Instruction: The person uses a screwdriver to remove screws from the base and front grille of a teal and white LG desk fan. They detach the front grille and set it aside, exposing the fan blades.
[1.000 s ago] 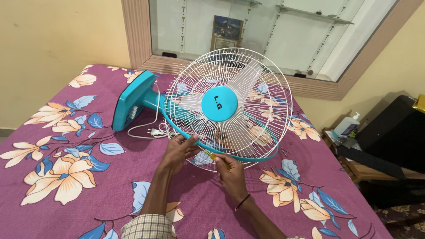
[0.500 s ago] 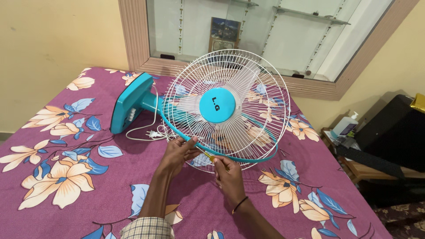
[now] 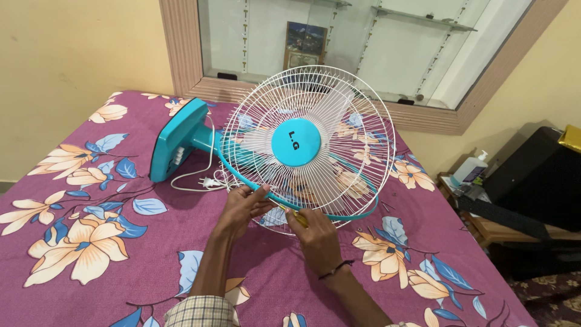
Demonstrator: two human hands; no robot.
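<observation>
A teal and white table fan (image 3: pixel 302 145) lies on its side on a bed covered by a purple floral bedsheet (image 3: pixel 91 242), about midway across the bed and toward its far edge, below the wooden-framed glass niche (image 3: pixel 339 54) in the wall. Its long axis runs left to right: the teal base (image 3: pixel 175 140) stands on edge at the left, and the round white wire guard (image 3: pixel 308 148) tilts up and faces the camera at the right. The white power cord (image 3: pixel 203 180) trails loose on the sheet beside the base.

The left hand (image 3: pixel 242 209) is closed on the teal rim band (image 3: pixel 290 209) at the guard's lower left edge. The right hand (image 3: pixel 318 237) is curled around a yellow-handled screwdriver (image 3: pixel 295 216), just beside the left hand, its tip at the band. The tip itself is too small to make out, and the fingers hide most of the handle. The motor housing is hidden behind the guard.

On a side table off the bed's right edge stands a white pump bottle (image 3: pixel 474 168).
</observation>
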